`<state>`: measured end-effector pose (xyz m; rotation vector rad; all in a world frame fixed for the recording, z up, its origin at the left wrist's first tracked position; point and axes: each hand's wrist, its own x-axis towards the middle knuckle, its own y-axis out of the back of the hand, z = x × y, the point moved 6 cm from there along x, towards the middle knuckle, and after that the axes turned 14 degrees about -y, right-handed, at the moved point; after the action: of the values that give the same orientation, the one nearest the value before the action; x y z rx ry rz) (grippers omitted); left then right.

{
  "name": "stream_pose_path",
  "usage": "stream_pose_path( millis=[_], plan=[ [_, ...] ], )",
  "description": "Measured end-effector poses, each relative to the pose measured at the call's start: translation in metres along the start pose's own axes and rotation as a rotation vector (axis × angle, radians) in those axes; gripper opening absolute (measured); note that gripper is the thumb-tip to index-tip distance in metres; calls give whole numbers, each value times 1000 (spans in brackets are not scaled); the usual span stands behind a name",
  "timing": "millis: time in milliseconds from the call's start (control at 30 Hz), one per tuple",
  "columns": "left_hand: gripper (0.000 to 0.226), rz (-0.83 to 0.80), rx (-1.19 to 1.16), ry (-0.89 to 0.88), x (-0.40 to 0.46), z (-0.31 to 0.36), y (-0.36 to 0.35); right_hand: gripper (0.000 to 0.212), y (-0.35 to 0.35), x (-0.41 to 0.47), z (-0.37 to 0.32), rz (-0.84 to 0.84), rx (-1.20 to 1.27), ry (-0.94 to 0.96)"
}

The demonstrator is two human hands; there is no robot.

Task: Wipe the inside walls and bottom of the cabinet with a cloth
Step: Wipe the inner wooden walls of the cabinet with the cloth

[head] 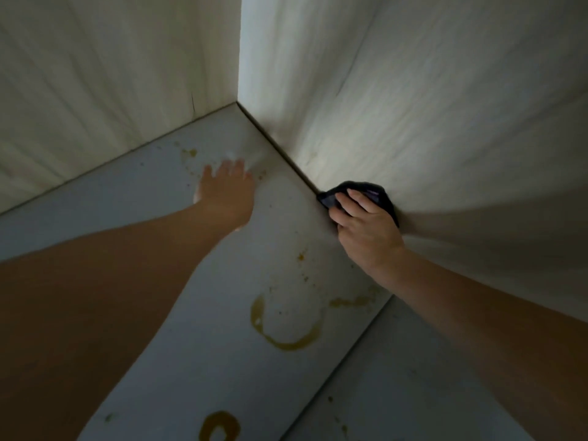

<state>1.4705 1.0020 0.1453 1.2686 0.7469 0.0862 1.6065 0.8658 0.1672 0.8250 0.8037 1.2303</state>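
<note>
A: We start with the cabinet (445,106): pale walls meet at a back corner, and its grey bottom (197,329) is marked with yellowish stains (286,342), rings and specks from front to back.

B: Our left hand (224,194) lies flat on that bottom near the corner, fingers spread wide, holding nothing. Our right hand (366,229) presses the dark cloth (366,194) against the right wall, just above the seam with the bottom.

A: The cloth looks soft and light; we judge it will bunch easily, so we keep fingers spread over its middle.

B: The walls hem us in on two sides. Open room lies toward us along the bottom, and upward on the right wall.
</note>
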Motion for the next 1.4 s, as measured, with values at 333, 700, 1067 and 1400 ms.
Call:
stream_pose_path(
  millis=[333, 700, 1067, 1400],
  plan=[
    [74, 53, -178, -45, -4, 40, -28, 31, 31, 21, 7, 213, -136, 137],
    [67, -31, -195, -111, -5, 34, -23, 48, 23, -25, 30, 190, -121, -10],
    [48, 219, -177, -77, -61, 42, 76, 51, 174, 16, 98, 527, -289, -208],
    [56, 459, -212, -167, -119, 108, 177, 46, 232, -50, 151, 490, -276, -218]
  ],
)
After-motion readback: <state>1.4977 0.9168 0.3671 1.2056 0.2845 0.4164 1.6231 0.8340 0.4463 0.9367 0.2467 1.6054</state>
